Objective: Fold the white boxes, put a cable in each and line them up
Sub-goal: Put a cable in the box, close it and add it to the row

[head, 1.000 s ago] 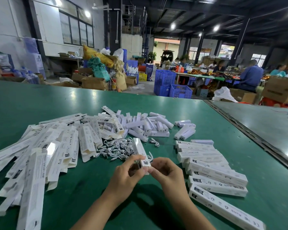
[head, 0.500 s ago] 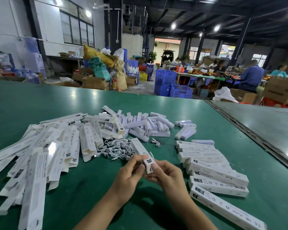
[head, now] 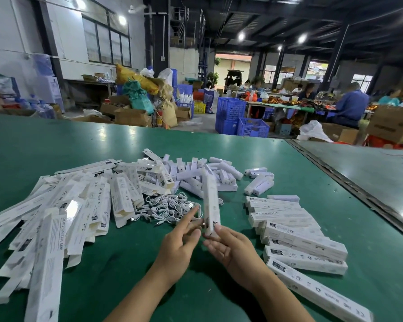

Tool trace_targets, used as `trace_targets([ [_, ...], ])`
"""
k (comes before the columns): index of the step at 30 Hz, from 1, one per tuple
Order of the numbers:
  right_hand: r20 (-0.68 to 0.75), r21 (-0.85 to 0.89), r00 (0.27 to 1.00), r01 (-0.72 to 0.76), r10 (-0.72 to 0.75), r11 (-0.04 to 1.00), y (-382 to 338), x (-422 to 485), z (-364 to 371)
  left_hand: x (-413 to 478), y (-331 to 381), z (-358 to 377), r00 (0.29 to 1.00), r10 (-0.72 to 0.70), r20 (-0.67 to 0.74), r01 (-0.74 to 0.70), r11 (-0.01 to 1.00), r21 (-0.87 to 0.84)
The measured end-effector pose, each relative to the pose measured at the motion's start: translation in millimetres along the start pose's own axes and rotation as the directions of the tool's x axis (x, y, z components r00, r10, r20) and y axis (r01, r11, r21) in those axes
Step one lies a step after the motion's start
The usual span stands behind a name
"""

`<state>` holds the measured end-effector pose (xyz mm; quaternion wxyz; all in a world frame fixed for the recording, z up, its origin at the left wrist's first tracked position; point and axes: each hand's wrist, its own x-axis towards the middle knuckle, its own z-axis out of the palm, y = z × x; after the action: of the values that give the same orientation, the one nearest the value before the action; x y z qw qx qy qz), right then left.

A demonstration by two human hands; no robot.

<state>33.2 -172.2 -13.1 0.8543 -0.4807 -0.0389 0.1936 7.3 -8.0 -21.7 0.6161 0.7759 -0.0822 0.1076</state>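
My right hand (head: 230, 248) pinches the lower end of a long folded white box (head: 210, 201), which stands nearly upright and is blurred by motion. To its left, my left hand (head: 180, 239) has its fingers stretched out, the tips touching the box's lower left side. A tangle of white cables (head: 170, 209) lies on the green table (head: 56, 147) just beyond my left hand. Finished white boxes (head: 296, 235) lie side by side in a row to the right. Unfolded flat boxes (head: 79, 205) are spread in a heap to the left.
A heap of small white stick-shaped pieces (head: 196, 173) lies behind the cables. A metal seam (head: 349, 182) runs along the table's right side. Blue crates (head: 240, 122), cardboard cartons and seated workers (head: 351, 105) fill the hall beyond the far edge.
The box has swung up from lying low, pointing away from me, to nearly upright. My left fingers have straightened out, while my right hand keeps its hold on the lower end.
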Motion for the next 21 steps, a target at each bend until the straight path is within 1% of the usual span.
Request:
trace_targets([
  [3,-0.151,0.117,0.989,0.015,0.003,0.993,-3.9,11.4,-9.2,1.3,-3.0,0.6,0.992,0.005,-0.129,0.004,0.998,0.065],
  [7,-0.293,0.208,0.956,0.083,-0.019,0.975,-10.1,22.0,-20.4,9.5,-10.3,-6.3,0.933,0.0,-0.359,0.022,0.998,0.058],
  [10,-0.344,0.268,0.939,0.117,-0.019,0.956,-8.9,26.8,-24.1,16.1,-17.4,-9.9,0.879,-0.053,-0.473,0.064,0.998,0.008],
  [13,-0.351,0.325,0.936,0.137,-0.015,0.936,-9.1,29.4,-27.5,19.8,-22.4,-13.0,0.81,-0.097,-0.579,0.09,0.995,-0.042],
  [15,-0.351,0.342,0.936,0.148,-0.02,0.928,-8.8,29.6,-28.5,21.4,-23.4,-17.1,0.744,-0.148,-0.651,0.102,0.989,-0.108],
  [17,-0.359,0.361,0.933,0.166,-0.027,0.918,-8.4,29.1,-27.7,23.0,-22.6,-24.0,0.671,-0.228,-0.705,0.091,0.97,-0.227],
  [19,-0.364,0.389,0.931,0.173,-0.021,0.905,-8.8,27.7,-26.9,23.6,-20.2,-33.5,0.607,-0.31,-0.731,0.05,0.934,-0.355],
  [21,-0.344,0.412,0.939,0.152,0.0,0.898,-9.3,25.4,-26.4,23.6,-17.7,-44.4,0.558,-0.385,-0.736,-0.032,0.876,-0.482],
])
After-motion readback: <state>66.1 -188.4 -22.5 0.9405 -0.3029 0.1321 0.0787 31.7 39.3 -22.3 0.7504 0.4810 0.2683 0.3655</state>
